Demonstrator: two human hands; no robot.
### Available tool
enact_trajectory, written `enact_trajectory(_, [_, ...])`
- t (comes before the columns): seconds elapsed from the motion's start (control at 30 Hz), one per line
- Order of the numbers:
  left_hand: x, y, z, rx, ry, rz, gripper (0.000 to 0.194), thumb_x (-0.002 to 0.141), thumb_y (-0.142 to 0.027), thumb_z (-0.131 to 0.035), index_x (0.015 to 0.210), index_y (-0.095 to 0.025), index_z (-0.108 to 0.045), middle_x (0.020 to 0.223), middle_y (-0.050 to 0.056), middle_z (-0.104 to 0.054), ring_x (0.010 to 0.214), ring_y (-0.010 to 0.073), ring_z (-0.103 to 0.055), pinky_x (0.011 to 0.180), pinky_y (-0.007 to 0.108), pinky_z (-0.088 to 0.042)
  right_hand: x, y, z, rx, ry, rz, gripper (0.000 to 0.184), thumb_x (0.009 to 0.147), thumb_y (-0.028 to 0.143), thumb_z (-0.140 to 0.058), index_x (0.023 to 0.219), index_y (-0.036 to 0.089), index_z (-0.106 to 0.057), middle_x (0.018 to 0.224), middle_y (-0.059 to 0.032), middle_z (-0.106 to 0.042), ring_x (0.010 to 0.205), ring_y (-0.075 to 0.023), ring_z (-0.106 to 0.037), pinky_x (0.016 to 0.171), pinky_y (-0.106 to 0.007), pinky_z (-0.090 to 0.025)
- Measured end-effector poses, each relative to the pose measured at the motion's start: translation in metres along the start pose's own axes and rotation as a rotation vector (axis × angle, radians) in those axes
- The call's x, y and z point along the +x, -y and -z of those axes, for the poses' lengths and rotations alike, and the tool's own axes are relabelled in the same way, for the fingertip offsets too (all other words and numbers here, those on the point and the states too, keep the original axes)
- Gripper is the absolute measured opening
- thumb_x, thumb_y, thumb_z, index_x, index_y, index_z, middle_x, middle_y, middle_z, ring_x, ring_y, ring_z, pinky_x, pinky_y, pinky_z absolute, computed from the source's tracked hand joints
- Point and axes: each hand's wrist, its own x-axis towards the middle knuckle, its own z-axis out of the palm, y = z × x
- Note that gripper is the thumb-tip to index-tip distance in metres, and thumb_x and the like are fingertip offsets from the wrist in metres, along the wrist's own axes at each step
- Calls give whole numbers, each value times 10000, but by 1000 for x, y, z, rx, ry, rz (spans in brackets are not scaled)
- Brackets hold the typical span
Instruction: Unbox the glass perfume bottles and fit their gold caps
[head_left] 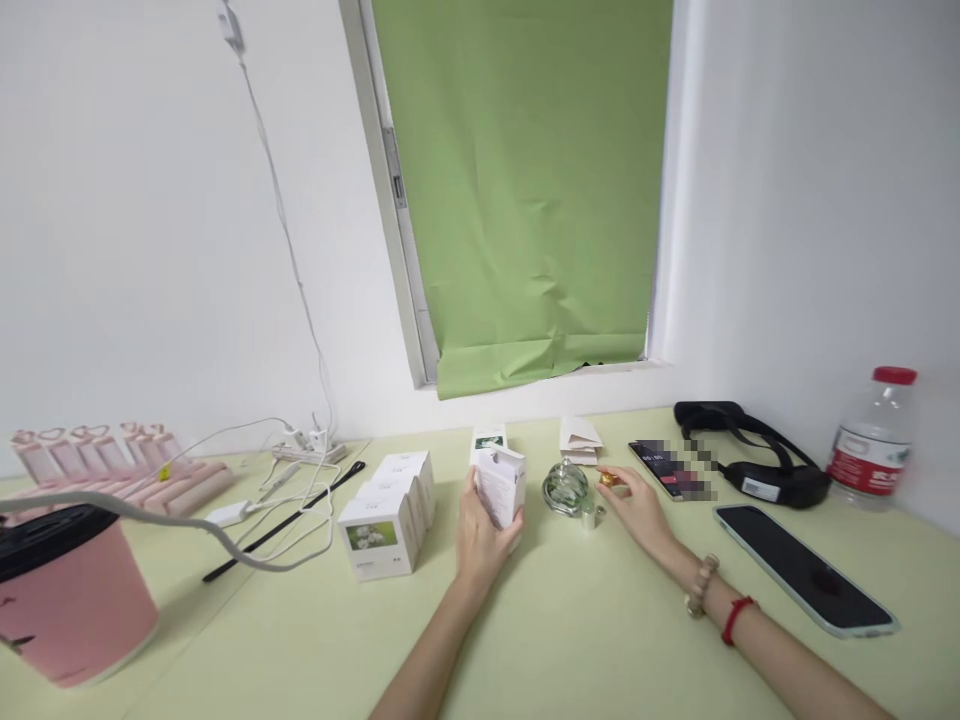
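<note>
My left hand [480,540] is wrapped round a small white carton [498,487], upright and slightly tilted, with its top flaps open. Printed text covers the side facing me. Between the thumb and fingers of my right hand [634,500] is a small gold cap-like piece [608,479], partly hidden by the fingertips. Just left of that hand, a round clear-green glass perfume bottle [564,488] stands on the table. A small clear and silvery cap-like piece [590,517] sits in front of the bottle. Behind the held carton stands another white box [489,438] with a green picture.
White boxes [382,515] stand in a row at left, near tangled cables [307,500] and a pink cup [82,600]. A folded white card [580,437] lies behind the bottle. Two phones, a black headset [772,485] and a water bottle [874,440] are at right.
</note>
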Motion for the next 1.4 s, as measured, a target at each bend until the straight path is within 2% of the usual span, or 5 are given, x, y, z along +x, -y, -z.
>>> enact_trajectory(0.17, [3,0,2,28,51,59,876,637,-410,-632,1332,-163,-159,1173,147,-473,1070,299,-501,831,425,-444,0,-14,-5,98,50,-127,325,697,343,-569,949,144,-612,939,-109,-642,748,-211,-629,675,-370,-526])
enact_trajectory(0.77, [-8,-13,2,122,251,74,847,632,-464,-607,1285,-114,-197,919,107,-611,782,264,-607,653,362,-464,-4,-19,-8,-36,90,22,384,766,340,-523,1120,192,-511,1105,-94,-470,957,-202,-557,835,-385,-482])
enact_trajectory(1.03, [-14,-11,1,111,-7,-444,728,638,-284,-597,1257,-153,-237,1239,180,-421,1194,298,-393,959,471,-337,-32,41,-14,11,-87,369,166,849,232,-428,1009,202,-458,986,-65,-484,910,-182,-510,742,-342,-464])
enact_trajectory(1.2, [-16,-13,-1,116,-43,-425,701,657,-265,-582,1250,-154,-225,1277,204,-384,1281,346,-274,1012,607,-145,-56,72,-21,-64,-97,654,173,823,115,-455,928,221,-542,971,-52,-446,935,-178,-490,767,-337,-444])
enact_trajectory(1.4, [-16,-18,-2,82,-33,-489,589,677,-240,-544,1189,-154,-267,1228,195,-422,1248,330,-337,1015,583,-160,-61,82,-18,-277,-97,832,286,805,125,-502,1004,286,-631,1035,-56,-467,958,-183,-492,789,-338,-429])
